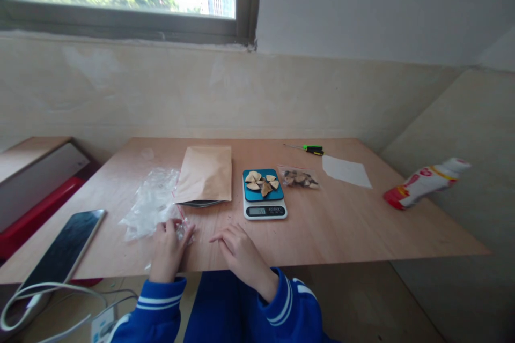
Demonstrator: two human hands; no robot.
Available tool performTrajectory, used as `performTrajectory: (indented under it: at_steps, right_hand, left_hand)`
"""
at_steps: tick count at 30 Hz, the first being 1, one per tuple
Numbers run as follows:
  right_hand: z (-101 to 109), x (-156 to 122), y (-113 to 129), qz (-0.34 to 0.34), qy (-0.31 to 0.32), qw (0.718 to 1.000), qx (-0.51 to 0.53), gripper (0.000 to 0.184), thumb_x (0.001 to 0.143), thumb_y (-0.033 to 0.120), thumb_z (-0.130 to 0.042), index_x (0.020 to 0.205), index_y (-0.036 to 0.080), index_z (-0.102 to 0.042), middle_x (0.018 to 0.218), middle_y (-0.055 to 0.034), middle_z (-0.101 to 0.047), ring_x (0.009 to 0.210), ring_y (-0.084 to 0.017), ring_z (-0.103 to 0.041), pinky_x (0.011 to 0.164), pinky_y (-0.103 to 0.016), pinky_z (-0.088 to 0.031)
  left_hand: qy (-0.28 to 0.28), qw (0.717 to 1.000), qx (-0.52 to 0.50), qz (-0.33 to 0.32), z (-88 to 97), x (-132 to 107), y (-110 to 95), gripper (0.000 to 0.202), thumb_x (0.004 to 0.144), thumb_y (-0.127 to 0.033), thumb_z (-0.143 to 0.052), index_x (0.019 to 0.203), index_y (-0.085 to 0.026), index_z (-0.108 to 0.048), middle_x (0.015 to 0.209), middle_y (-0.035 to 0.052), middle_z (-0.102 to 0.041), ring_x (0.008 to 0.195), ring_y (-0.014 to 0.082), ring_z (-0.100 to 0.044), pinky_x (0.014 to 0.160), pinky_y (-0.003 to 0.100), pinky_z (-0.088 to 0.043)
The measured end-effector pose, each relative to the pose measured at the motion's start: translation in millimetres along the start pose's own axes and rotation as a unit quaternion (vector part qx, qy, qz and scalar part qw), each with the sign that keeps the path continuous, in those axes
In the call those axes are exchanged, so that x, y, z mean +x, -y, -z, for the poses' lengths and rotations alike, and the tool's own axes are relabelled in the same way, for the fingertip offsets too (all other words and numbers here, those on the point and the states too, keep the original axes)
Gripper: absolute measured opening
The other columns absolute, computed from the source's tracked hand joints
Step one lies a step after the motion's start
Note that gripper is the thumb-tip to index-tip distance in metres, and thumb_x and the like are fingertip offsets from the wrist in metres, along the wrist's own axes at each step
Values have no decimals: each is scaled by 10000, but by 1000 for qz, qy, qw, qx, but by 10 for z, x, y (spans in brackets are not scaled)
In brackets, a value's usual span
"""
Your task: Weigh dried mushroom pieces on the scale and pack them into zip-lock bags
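Observation:
My left hand (169, 246) is at the front of the table, its thumb and fingers curled round part of a clear zip bag (185, 228) with a red strip. Just beyond it lies a heap of clear plastic bags (151, 201). My right hand (240, 251) hovers or rests close to the table in front of the scale, fingers stretched to the left and holding nothing. A kitchen scale (265, 211) with a blue platform carries several dried, pale brown slices (261, 182). Left of the scale lies a brown paper pouch (207, 174), its mouth facing me and slightly parted.
Right of the scale is a filled zip bag of brown pieces (300, 178). Behind it lie screwdrivers (314, 149) and a white paper sheet (346, 171). A red and white bottle (424, 185) stands far right. A phone (66, 246) with a white cable (68, 286) occupies the left edge.

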State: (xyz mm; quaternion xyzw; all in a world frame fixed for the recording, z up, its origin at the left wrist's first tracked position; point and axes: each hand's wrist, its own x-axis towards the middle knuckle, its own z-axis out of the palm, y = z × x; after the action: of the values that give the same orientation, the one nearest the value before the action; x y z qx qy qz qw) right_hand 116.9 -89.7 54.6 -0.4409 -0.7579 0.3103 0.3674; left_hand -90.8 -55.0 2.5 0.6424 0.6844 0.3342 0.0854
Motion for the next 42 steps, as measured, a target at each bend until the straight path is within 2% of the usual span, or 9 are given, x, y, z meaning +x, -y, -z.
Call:
performTrajectory:
  at_steps: [8, 13, 16, 20, 23, 26, 31, 37, 42]
  right_hand:
    - [55, -27, 59, -3, -3, 1000, 20, 276, 864, 15, -490, 932, 204, -679, 909, -32, -665, 924, -177, -586, 881, -338, -459]
    - [77, -13, 142, -70, -60, 990, 106, 216, 905, 144, -475, 1029, 186, -647, 943, -55, -656, 880, -175, -603, 770, -306, -485]
    - [61, 36, 208, -127, -87, 970, 186, 240, 927, 285, -465, 1079, 171, -610, 941, -68, -659, 817, -168, -618, 713, -297, -494]
    - [37, 96, 251, -141, -86, 945, 281, 307, 893, 421, -521, 1056, 171, -593, 956, -71, -667, 815, -168, -632, 716, -295, -499]
    - [56, 110, 229, -139, -115, 920, 349, 313, 853, 471, -577, 958, 176, -591, 882, -49, -671, 770, -157, -638, 695, -281, -501]
    - [135, 105, 188, -150, -133, 897, 395, 321, 802, 499, -637, 835, 188, -568, 729, -3, -645, 662, -134, -618, 633, -258, -503]
    - [296, 95, 127, -171, -150, 884, 407, 351, 724, 507, -705, 736, 189, -556, 633, 26, -609, 574, -114, -588, 572, -237, -502]
    - [387, 81, 75, -181, -187, 878, 402, 339, 710, 503, -704, 743, 180, -605, 681, -3, -655, 614, -135, -626, 583, -249, -520]
    - [435, 59, -51, -212, -195, 875, 389, 337, 716, 496, -690, 763, 168, -629, 677, -19, -679, 508, -104, -586, 531, -239, -488]
  left_hand:
    - [-48, 995, -36, 85, 13, -8, -84, 303, 781, -471, -463, 738, -190, -565, 757, 42, -493, 629, 208, -551, 707, 401, -488]
    - [-181, 983, 2, 33, 248, -180, -490, 307, 848, -468, -496, 758, -185, -572, 706, 2, -471, 595, 162, -490, 616, 324, -439]
    - [-221, 975, -17, -23, 329, -291, -794, 233, 869, -403, -537, 786, -188, -569, 689, -11, -467, 594, 148, -473, 590, 296, -423]
    - [-187, 967, -103, -139, 250, -356, -1047, 118, 875, -269, -560, 787, -190, -549, 994, 65, -600, 924, 188, -588, 812, 335, -474]
    - [-128, 959, -180, -180, 116, -367, -1144, 39, 889, -176, -518, 855, -188, -534, 1219, 94, -586, 1198, 218, -531, 980, 389, -436]
    - [-103, 943, -250, -196, 1, -369, -1222, 88, 891, -112, -484, 912, -184, -530, 1301, 96, -569, 1333, 237, -424, 1062, 441, -387]
    - [-88, 922, -327, -187, -128, -356, -1346, 117, 883, -80, -485, 914, -182, -533, 1323, 95, -573, 1336, 256, -420, 1097, 513, -351]
    - [-80, 927, -300, -212, -249, -329, -1393, 264, 863, -82, -535, 1110, -173, -543, 1242, 103, -631, 1269, 246, -503, 1116, 552, -317]
    - [-94, 906, -356, -211, -229, -328, -1414, 143, 891, -52, -450, 934, -184, -486, 1209, 103, -658, 1251, 239, -520, 1100, 579, -326]
